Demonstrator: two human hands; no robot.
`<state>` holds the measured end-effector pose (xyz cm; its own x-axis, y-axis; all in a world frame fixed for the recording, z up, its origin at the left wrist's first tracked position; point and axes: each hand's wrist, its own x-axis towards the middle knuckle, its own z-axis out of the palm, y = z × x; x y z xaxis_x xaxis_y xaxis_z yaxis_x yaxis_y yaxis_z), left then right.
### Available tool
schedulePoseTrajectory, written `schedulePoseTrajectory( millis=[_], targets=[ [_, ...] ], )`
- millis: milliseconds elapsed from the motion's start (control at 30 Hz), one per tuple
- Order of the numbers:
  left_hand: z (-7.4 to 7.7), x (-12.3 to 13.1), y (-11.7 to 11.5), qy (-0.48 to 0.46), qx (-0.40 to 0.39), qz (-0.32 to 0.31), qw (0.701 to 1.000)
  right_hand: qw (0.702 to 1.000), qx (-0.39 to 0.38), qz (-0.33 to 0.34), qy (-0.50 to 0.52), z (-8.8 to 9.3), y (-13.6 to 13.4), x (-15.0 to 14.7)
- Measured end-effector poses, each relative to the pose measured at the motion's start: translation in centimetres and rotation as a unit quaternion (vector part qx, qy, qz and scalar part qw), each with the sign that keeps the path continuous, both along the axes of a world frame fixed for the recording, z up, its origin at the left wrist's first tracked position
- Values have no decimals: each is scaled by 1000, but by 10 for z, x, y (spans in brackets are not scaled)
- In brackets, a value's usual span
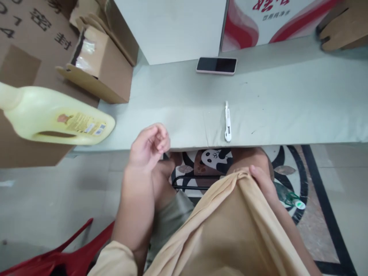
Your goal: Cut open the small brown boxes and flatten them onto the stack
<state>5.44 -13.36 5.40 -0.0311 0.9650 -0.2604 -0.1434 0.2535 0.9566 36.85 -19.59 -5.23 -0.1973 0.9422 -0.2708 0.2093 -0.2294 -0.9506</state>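
Note:
My left hand (150, 145) hovers just in front of the table edge, its fingers curled in loosely with nothing visible in them. With its fingers partly hidden behind the cloth, my right hand (263, 182) grips the front of a tan shirt (230, 226) and pulls it away from my body. The shirt matches the sleeve on my left arm. On the table beyond both hands lies a white utility knife (227, 122). Farther back, a phone (217, 66) rests with its dark screen up.
A yellow jug-shaped bottle (57, 115) and an open cardboard box (106, 65) stand at the left. Behind the phone are a white box (175, 30) and a red-and-white carton (270, 23). A green bottle (287, 196) is below the table edge, near a red chair (66, 257) at lower left.

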Motion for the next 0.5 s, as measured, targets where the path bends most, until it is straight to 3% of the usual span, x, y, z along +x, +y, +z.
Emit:
schedulePoseTrajectory(
  millis=[133, 200, 333, 500],
  targets=[
    [3, -26, 47, -21, 49, 86, 995, 984, -84, -145, 66, -13, 16, -17],
    [-4, -46, 67, -49, 70, 132, 988, 979, -90, -169, 72, -12, 29, -35],
    [-22, -88, 86, -119, 101, 257, 954, 990, -49, -122, 39, 7, 72, -94],
    [-36, -122, 82, -170, 123, 313, 926, 998, 46, 21, 26, 50, 140, -210]
  ],
)
